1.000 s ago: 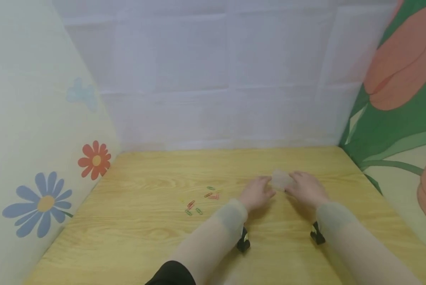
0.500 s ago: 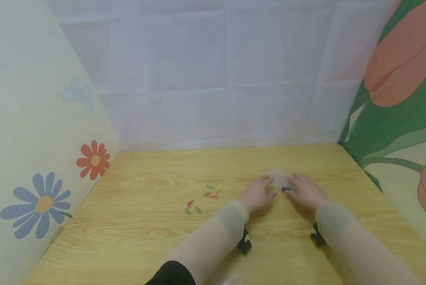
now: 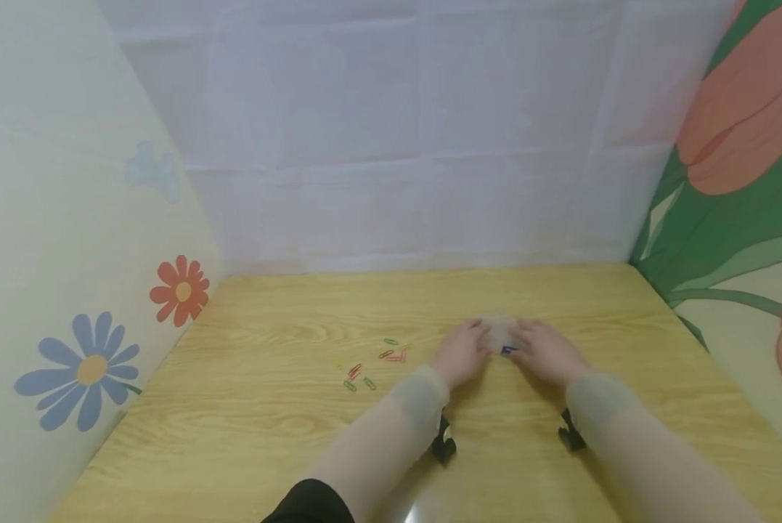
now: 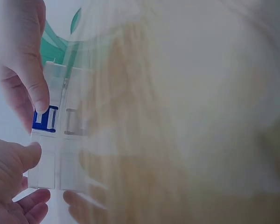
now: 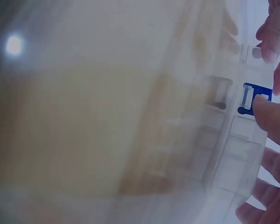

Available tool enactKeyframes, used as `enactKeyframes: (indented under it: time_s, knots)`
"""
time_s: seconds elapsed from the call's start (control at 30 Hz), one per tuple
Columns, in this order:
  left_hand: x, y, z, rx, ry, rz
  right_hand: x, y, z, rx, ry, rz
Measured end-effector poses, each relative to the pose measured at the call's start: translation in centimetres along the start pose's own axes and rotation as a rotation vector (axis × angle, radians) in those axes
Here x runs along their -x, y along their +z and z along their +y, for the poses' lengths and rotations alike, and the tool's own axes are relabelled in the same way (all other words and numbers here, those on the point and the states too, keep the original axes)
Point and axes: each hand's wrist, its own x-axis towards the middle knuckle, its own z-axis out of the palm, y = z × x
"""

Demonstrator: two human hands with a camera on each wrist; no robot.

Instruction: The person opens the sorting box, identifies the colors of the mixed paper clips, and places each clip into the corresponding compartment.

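A small clear plastic box with a blue latch is held between both hands above the right half of the table. My left hand grips its left end; in the left wrist view the thumb lies against the front face and the fingertips show behind. At the other end my right hand holds the box, with its thumb on the blue latch, as the right wrist view shows. The lid appears shut. Little can be made out inside the box.
Several coloured paper clips, among them a green one and a red one, lie scattered left of the hands. The wood-grain table meets a white cloth backdrop behind and printed floral sheets at the sides.
The box and both hands have shifted slightly left. The blue latch, hidden by the right hand a second ago, now shows beside its thumb. The paper clips have stayed in place.
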Motion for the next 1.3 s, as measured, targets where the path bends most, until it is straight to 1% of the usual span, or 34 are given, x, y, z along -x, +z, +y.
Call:
enactKeyframes:
  time_s: [0.2,0.33,0.53,0.6,0.7,0.83,0.93,1.07,1.13,1.2,1.3]
  knots:
    - [0.8,-0.5,-1.2,-0.039,0.004,0.018,-0.3,0.1,-1.5,-0.003,-0.045,-0.011]
    - [1.5,-1.2,-1.9,-0.023,-0.002,0.020,-0.5,0.1,-2.5,-0.006,-0.074,-0.014]
    - [2.9,-2.4,-2.8,-0.010,-0.035,-0.009,-1.0,0.4,-3.6,0.001,-0.119,-0.028]
    - [3.3,-2.8,-3.1,-0.015,-0.034,-0.016,-1.1,0.6,-3.9,-0.005,-0.131,-0.032]
    - [4.0,-3.1,-3.6,-0.038,-0.022,-0.025,-1.3,1.0,-4.3,-0.013,-0.147,-0.039]
    - [4.9,-3.5,-4.2,-0.106,0.002,-0.015,-1.4,1.3,-4.8,-0.018,-0.179,-0.043]
    - [5.6,-4.0,-4.4,-0.137,0.011,-0.004,-1.3,1.3,-5.3,-0.026,-0.206,-0.045]
    - [6.4,-4.5,-4.5,-0.141,0.028,0.000,-1.2,1.4,-5.9,-0.022,-0.226,-0.050]
    - [6.7,-4.6,-4.7,-0.158,0.039,0.005,-1.2,1.5,-6.1,-0.013,-0.233,-0.052]
    - [6.9,-4.7,-4.9,-0.208,0.049,0.008,-1.2,1.7,-6.3,-0.008,-0.234,-0.056]
    - [6.9,-4.8,-5.1,-0.256,0.046,0.007,-1.2,1.8,-6.6,-0.010,-0.233,-0.062]
